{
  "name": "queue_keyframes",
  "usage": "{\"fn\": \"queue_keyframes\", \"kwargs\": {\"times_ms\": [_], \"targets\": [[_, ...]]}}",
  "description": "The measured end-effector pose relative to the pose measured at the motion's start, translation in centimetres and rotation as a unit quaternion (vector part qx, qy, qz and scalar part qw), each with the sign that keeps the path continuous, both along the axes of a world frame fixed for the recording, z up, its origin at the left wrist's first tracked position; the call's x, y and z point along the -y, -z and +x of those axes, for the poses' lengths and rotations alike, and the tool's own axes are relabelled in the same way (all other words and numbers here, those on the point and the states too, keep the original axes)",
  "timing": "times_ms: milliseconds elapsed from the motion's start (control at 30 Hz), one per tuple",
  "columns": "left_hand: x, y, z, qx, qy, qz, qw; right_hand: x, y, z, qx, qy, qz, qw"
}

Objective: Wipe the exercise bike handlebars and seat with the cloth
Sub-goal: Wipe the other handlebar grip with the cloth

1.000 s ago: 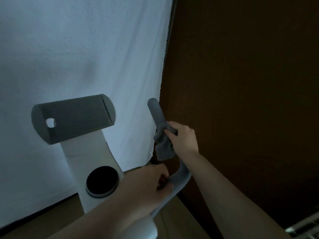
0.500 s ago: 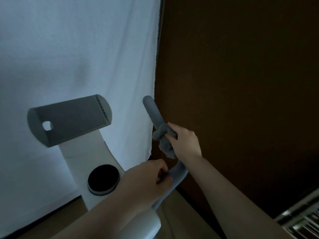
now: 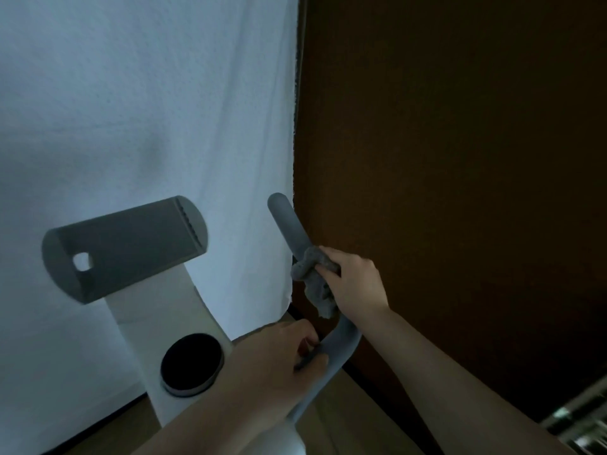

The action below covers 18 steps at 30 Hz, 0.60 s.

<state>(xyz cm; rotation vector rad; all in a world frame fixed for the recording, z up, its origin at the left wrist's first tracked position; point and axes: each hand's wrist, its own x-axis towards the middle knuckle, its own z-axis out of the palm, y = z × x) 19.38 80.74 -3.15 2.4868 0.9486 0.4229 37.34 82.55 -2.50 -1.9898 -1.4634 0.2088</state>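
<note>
White curtain [image 3: 131, 110] hangs behind the grey handlebar [image 3: 289, 224], where the right hand [image 3: 353, 280] still wraps the cloth [image 3: 312, 280] around it, barely moved, while the left hand [image 3: 279, 366] keeps gripping lower down.

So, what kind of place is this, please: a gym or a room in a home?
Probably a room in a home, though I cannot be sure. A white curtain hangs beside a dark brown wall, the floor looks wooden, and only one exercise bike shows.
</note>
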Motion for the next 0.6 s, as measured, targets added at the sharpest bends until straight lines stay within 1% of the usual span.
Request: {"fn": "queue_keyframes", "kwargs": {"times_ms": [133, 300, 367, 467, 567, 600], "targets": [[0.1, -0.3, 0.0, -0.011, -0.004, -0.007, 1.000, -2.0, -0.3, 0.1, 0.002, -0.011, -0.001, 1.000], [0.1, -0.4, -0.1, -0.020, -0.006, -0.027, 0.999, -2.3, 0.7, -0.1, 0.021, -0.011, 0.037, 0.999], [0.0, -0.3, -0.1, -0.021, -0.008, -0.030, 0.999, -2.3, 0.6, 0.1, 0.021, -0.011, 0.038, 0.999], [0.0, -0.3, -0.1, -0.026, -0.009, -0.020, 0.999, -1.3, 0.8, 0.4, 0.019, -0.013, 0.022, 0.999], [0.1, -0.1, 0.3, -0.020, -0.019, 0.003, 1.000, 0.0, 1.1, 0.4, 0.054, -0.009, 0.032, 0.998], [0.0, -0.1, 0.4, -0.017, -0.023, 0.012, 1.000, -0.4, 0.8, 0.5, 0.061, -0.013, 0.017, 0.998]]}}
